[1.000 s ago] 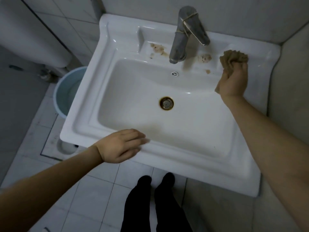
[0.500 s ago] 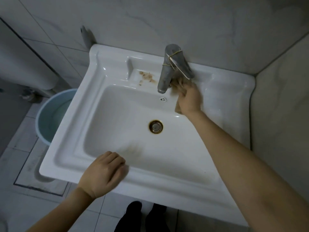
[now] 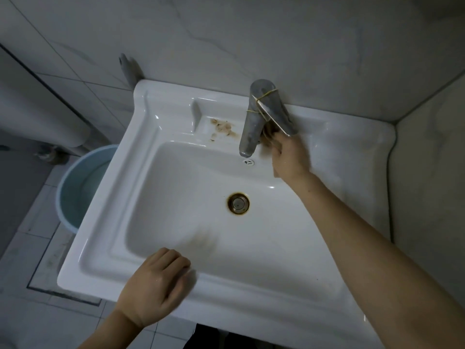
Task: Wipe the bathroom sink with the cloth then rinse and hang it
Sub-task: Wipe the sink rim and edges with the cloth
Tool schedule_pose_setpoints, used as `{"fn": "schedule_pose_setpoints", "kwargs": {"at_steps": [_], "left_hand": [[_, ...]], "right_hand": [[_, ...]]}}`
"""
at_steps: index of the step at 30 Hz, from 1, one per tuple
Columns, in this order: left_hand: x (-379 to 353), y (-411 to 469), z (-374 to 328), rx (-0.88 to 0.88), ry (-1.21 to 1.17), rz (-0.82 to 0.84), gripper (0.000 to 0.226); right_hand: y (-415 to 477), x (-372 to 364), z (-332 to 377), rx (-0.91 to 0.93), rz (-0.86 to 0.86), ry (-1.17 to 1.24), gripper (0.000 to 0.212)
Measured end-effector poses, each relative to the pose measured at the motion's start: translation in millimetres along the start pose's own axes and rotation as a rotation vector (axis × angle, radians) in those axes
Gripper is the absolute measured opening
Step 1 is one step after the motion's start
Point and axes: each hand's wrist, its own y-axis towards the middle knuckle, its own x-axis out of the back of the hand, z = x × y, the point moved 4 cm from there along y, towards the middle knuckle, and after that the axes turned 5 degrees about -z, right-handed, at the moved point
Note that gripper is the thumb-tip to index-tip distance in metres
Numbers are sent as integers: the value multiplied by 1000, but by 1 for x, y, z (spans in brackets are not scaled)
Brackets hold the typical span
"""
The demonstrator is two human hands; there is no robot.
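The white sink (image 3: pixel 339 144) fills the view. My right hand (image 3: pixel 289 154) presses a brown cloth (image 3: pixel 267 141) onto the back ledge, right at the base of the metal tap (image 3: pixel 254 127) and under its lever; most of the cloth is hidden by the hand. Brown dirt (image 3: pixel 222 128) lies on the ledge left of the tap. A rusty ring surrounds the drain (image 3: pixel 238 203). My left hand (image 3: pixel 156 283) rests on the sink's front rim, fingers bent, holding nothing.
A light blue bucket (image 3: pixel 75 192) stands on the tiled floor left of the sink. Marble-look walls close in behind and on the right. A white toilet tank (image 3: pixel 37 109) sits at the far left. A faint brown smear marks the basin's front slope.
My right hand carried the cloth from the right back ledge to the tap's base, and the dirt patches right of the tap are gone. My left hand curled slightly on the front rim.
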Motion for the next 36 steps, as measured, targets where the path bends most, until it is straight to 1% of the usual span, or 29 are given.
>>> {"fn": "schedule_pose_setpoints", "kwargs": {"at_steps": [2, 3, 4, 5, 7, 9, 11, 12, 15, 16, 18, 19, 20, 22, 23, 25, 27, 30, 32, 34, 35, 36], "left_hand": [[1, 0, 0, 0, 1, 5, 30], [1, 0, 0, 5, 2, 5, 30], [1, 1, 1, 7, 7, 3, 29], [1, 1, 1, 4, 12, 2, 29], [1, 1, 1, -5, 8, -2, 26], [1, 0, 1, -9, 4, -2, 23], [-1, -1, 2, -8, 16, -4, 23], [-1, -2, 2, -4, 21, -2, 24], [-3, -3, 4, 3, 26, 14, 21], [-2, -2, 4, 1, 27, 18, 19], [-2, -1, 3, -3, 27, 19, 18], [-1, -1, 3, 1, 24, 17, 17], [-1, -1, 4, 5, 23, 16, 16], [-1, -1, 4, 3, 21, 14, 15], [-2, -2, 3, 2, 19, 12, 15], [-2, -2, 3, 2, 18, 2, 16], [-3, -3, 2, 2, 18, -1, 18], [-2, -2, 2, 9, 23, -7, 20], [-2, -1, 1, 8, 16, 2, 22], [-2, -1, 1, 5, 11, 4, 25], [-1, -1, 1, 4, 12, 5, 25], [-1, -1, 1, 3, 13, 4, 25]], "right_hand": [[-9, 12, -2, 119, 100, -33, 27], [-14, 18, -9, 149, 142, -51, 27], [-18, 25, -19, 160, 130, -93, 26], [-18, 32, -29, 146, 72, -172, 23], [-13, 39, -43, 36, -90, -349, 19], [-4, 33, -41, -62, -196, -337, 22], [3, 20, -27, -99, -247, -225, 26], [3, 11, -17, -74, -232, -156, 28], [-8, -11, 4, 64, -56, 66, 32], [-12, -10, 4, 107, -15, 87, 31], [-18, 1, -6, 175, 35, 42, 27], [-19, 11, -16, 182, 28, -28, 27], [-17, 22, -29, 154, -13, -112, 26], [-12, 43, -49, 5, -131, -264, 22], [-8, 45, -51, -56, -164, -288, 23], [-2, 34, -37, -90, -202, -227, 29], [-2, 17, -12, -56, -214, -137, 33], [-12, -5, 6, -37, -96, 52, 32], [-18, -3, 2, 20, -5, 71, 28], [-23, 10, -10, 99, 82, -2, 25], [-22, 20, -21, 104, 83, -81, 24], [-20, 31, -31, 72, 48, -174, 23]]}}
